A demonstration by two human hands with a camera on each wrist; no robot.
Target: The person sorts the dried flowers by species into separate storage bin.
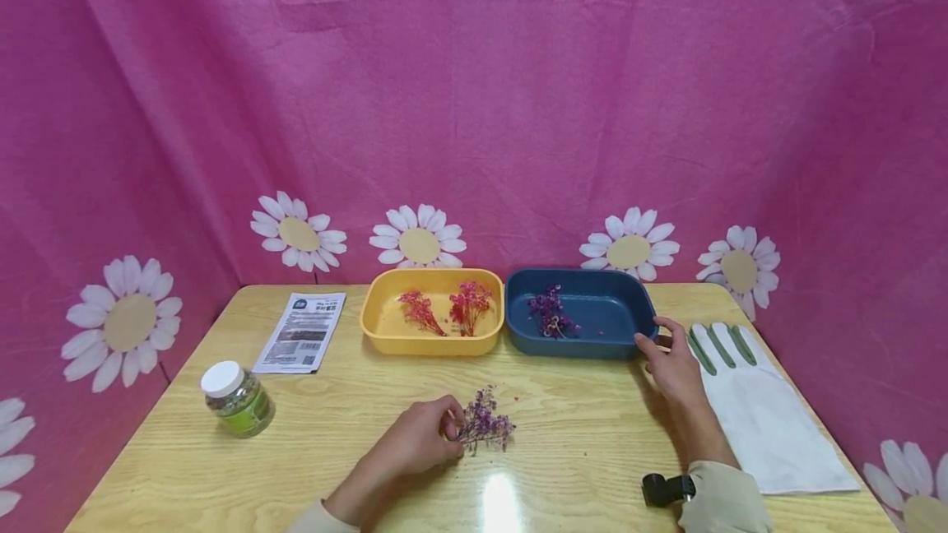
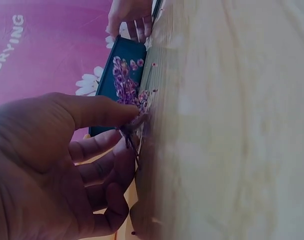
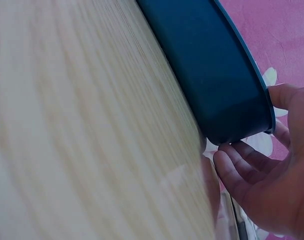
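Observation:
Between thumb and forefinger, my left hand pinches the stems of a sprig of purple dried flowers low over the wooden table; its blossoms point right in the head view. My right hand holds the right end of a dark blue tray, thumb at the rim and the other fingers against the end wall. Inside that tray lies another bunch of purple dried flowers. A yellow tray stands directly left of it, with two bunches of pink-red dried flowers inside.
A white-capped jar stands at the table's left, with a printed packet behind it. White gloves with green-trimmed fingers lie along the right edge, beside my right forearm. A pink daisy-patterned cloth hangs around the back and sides.

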